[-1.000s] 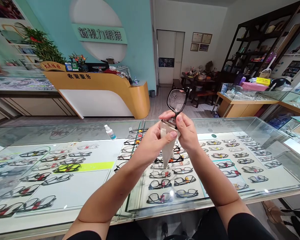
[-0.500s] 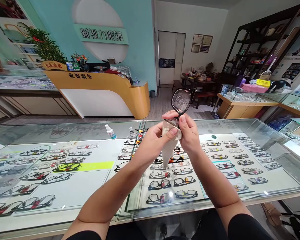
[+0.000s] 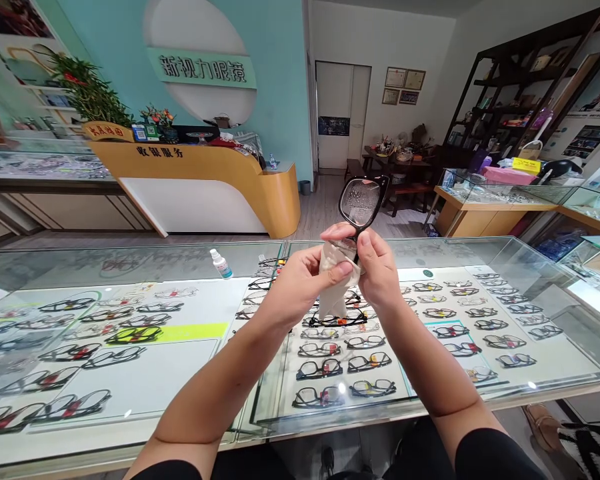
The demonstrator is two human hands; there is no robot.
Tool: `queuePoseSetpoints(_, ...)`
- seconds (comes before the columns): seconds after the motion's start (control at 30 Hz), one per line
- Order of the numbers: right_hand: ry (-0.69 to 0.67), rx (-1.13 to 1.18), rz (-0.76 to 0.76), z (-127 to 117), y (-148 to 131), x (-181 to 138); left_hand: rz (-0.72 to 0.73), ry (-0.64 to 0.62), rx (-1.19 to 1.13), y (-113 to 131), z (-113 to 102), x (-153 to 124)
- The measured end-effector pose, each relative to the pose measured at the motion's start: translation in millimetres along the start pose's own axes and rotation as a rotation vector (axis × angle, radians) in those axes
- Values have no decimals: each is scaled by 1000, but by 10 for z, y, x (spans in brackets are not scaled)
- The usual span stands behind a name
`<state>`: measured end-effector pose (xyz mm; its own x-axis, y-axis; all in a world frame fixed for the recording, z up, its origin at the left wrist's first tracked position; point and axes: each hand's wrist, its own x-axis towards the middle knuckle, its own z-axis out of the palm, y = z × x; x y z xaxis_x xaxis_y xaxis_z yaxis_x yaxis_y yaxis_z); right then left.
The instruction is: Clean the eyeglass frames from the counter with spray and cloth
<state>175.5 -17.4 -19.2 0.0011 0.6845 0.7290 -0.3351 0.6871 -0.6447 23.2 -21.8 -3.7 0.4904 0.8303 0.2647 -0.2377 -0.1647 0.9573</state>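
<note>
A pair of black-framed eyeglasses (image 3: 361,202) is held up on end above the glass counter, its upper lens covered with droplets. My right hand (image 3: 381,270) pinches the frame near the bridge between thumb and fingers. Around the lower lens, my left hand (image 3: 300,283) presses a pale cleaning cloth (image 3: 336,293), thumb on the near side and fingertips behind. Much of the lower lens is hidden by the cloth and my fingers. A small white spray bottle (image 3: 222,265) with a blue label stands on the counter, left of my hands.
Beneath my arms, a glass display case (image 3: 170,393) holds rows of eyeglasses. Past it stands a wood-and-white reception desk (image 3: 195,200). Another display counter (image 3: 500,207) with a yellow and pink pile on top is at the right. A sandal (image 3: 543,427) shows at lower right.
My left hand and the cloth have shifted slightly left, and the cloth's hanging end has bunched up shorter. The eyeglasses have moved a touch left and turned a little.
</note>
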Motion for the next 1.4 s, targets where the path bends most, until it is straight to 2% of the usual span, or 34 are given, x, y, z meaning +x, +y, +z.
queuePoseSetpoints(0.27, 23, 73, 87, 27, 2, -20, 135, 84, 56, -83, 94, -44)
queuePoseSetpoints(0.47, -6, 118, 79, 72, -10, -37, 186, 143, 76, -106, 133, -53)
queuePoseSetpoints(0.63, 20, 103, 106, 103, 14, -61, 248, 166, 114, -124, 154, -63)
queuePoseSetpoints(0.73, 29, 91, 86, 117, 11, -70, 281, 187, 136, -117, 179, -66)
queuePoseSetpoints(1.0, -58, 23, -25, 176, -61, -94, 339, 245, 134, -151, 202, -68)
queuePoseSetpoints(1.17, -83, -64, -93, 208, -61, -117, 368, 325, 99, -182, 220, -59)
queuePoseSetpoints(1.3, -83, -73, -60, 202, -40, -108, 414, 351, 90, -206, 225, -38)
queuePoseSetpoints(1.4, -52, -34, -8, 168, -10, -75, 384, 308, 89, -217, 171, 3)
